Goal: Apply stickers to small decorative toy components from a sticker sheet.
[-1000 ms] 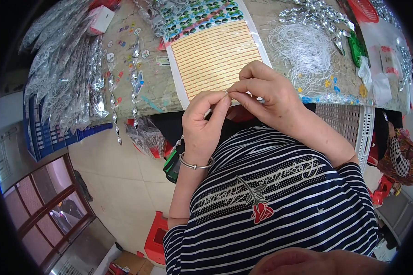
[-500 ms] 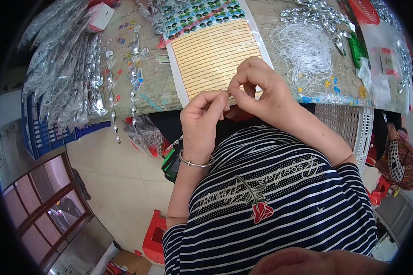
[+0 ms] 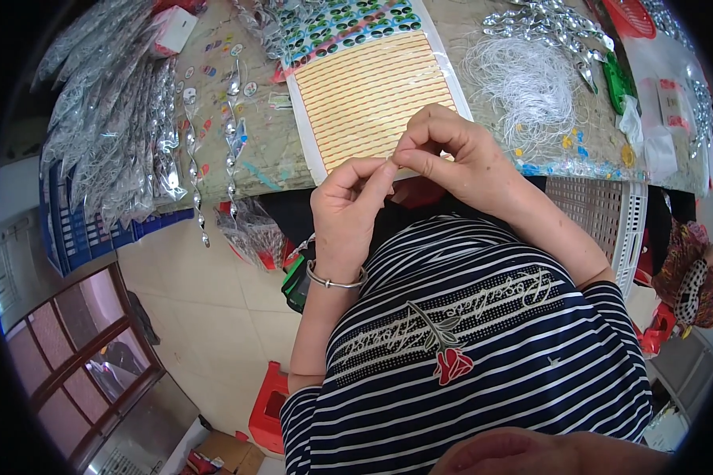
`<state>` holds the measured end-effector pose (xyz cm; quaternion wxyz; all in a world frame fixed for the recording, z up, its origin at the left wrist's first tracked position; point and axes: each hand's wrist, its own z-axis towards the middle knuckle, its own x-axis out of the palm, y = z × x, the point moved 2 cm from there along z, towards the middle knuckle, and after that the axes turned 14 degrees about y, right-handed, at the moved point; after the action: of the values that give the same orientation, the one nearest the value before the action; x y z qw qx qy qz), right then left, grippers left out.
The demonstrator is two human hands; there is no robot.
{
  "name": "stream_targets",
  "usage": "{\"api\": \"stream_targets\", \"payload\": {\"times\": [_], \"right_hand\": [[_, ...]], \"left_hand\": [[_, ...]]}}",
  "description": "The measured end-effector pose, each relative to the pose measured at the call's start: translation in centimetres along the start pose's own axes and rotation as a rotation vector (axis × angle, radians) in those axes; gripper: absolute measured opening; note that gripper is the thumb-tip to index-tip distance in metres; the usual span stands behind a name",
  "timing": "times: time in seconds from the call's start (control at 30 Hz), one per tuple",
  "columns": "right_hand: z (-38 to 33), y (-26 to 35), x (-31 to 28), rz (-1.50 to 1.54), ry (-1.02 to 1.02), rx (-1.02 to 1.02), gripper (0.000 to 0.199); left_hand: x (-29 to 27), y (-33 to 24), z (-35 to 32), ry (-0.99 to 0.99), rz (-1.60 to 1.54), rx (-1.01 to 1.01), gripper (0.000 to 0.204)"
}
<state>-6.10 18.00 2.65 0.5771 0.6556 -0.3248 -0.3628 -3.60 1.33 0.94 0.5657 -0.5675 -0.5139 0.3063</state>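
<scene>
Your left hand (image 3: 345,206) and right hand (image 3: 469,162) are pinched closed, fingertips meeting, any held item too small to tell, while the striped sheet (image 3: 372,91) lies just beyond on the tabletop (image 3: 273,142), long axis running away from you, your right hand nearer.

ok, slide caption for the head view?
Left hand and right hand, fingertips together, by a yellow-striped sheet, tangled white thread to the right.
</scene>
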Motion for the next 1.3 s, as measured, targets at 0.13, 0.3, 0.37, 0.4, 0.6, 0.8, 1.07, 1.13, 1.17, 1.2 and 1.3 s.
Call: {"api": "stream_targets", "payload": {"times": [0.13, 0.3, 0.37, 0.4, 0.6, 0.8, 1.07, 1.13, 1.17, 1.2, 1.3], "right_hand": [[0.1, 0.1, 0.0, -0.104, 0.003, -0.084, 0.006], [-0.2, 0.3, -0.2, -0.277, -0.006, -0.143, 0.008], [-0.3, 0.2, -0.2, -0.258, 0.005, -0.185, 0.008], [-0.3, 0.2, -0.2, -0.230, 0.009, -0.142, 0.009], [-0.6, 0.0, 0.1, -0.167, 0.048, -0.058, 0.005], [-1.4, 0.9, -0.7, 0.396, 0.020, 0.091, 0.009], [-2.3, 3.0, -8.0, 0.511, -0.171, -0.132, 0.015], [-3.3, 3.0, -9.2, 0.478, -0.223, -0.134, 0.015], [-3.7, 2.8, -9.4, 0.451, -0.235, -0.125, 0.016], [-3.8, 2.5, -8.4, 0.407, -0.235, 0.009, 0.015], [-4.9, 0.2, -3.3, 0.390, 0.138, 0.185, 0.013]], "left_hand": [[0.0, 0.0, -0.1, 0.011, -0.021, -0.018, 0.010], [0.2, 0.0, -0.2, 0.013, 0.112, -0.144, 0.011], [0.3, 0.5, -0.1, 0.031, 0.068, -0.021, 0.011], [0.0, 0.5, 0.0, 0.059, 0.137, 0.047, 0.011], [0.0, 0.3, -0.7, 0.050, 0.103, 0.000, 0.011], [0.8, -0.3, -0.5, 0.155, 0.011, -0.071, 0.015], [1.1, -0.9, -1.0, 0.120, 0.298, -0.062, 0.007], [1.6, -0.5, -0.9, 0.166, 0.282, -0.070, 0.007], [1.8, -0.4, -0.9, 0.171, 0.256, -0.080, 0.006], [2.1, -0.1, -0.8, 0.155, 0.223, -0.072, 0.007], [3.2, 1.0, 0.1, 0.118, 0.209, -0.101, 0.005]]}}
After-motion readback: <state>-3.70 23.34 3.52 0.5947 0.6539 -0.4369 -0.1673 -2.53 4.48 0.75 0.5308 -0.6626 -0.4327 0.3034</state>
